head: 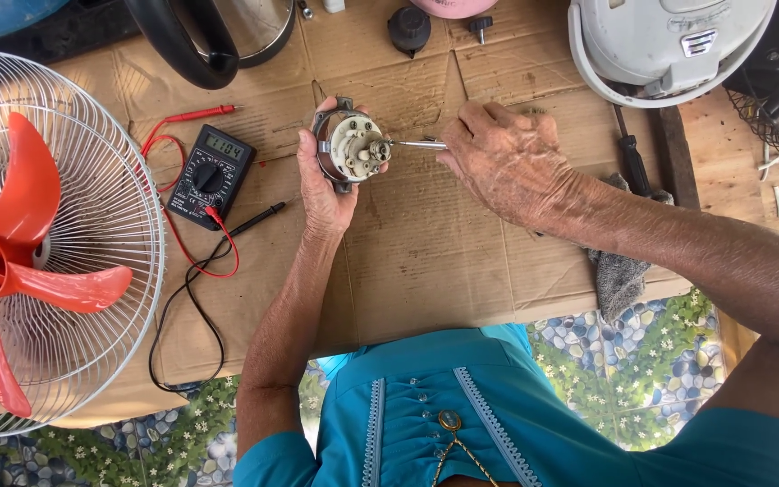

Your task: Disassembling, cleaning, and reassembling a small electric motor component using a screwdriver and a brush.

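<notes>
In the head view, the left hand (325, 185) is closed around a small round fan motor (351, 147), holding it up over the middle of the cardboard-covered counter (426, 243), while the right hand (502, 158) pinches a slim metal tool (418, 144) whose tip meets the motor's pale hub. It likely pays to keep the motor steady and the tool level (the tip is fine and could slip). A black multimeter (209, 174) lies left, beside a red-bladed fan (20, 261) at the left edge.
</notes>
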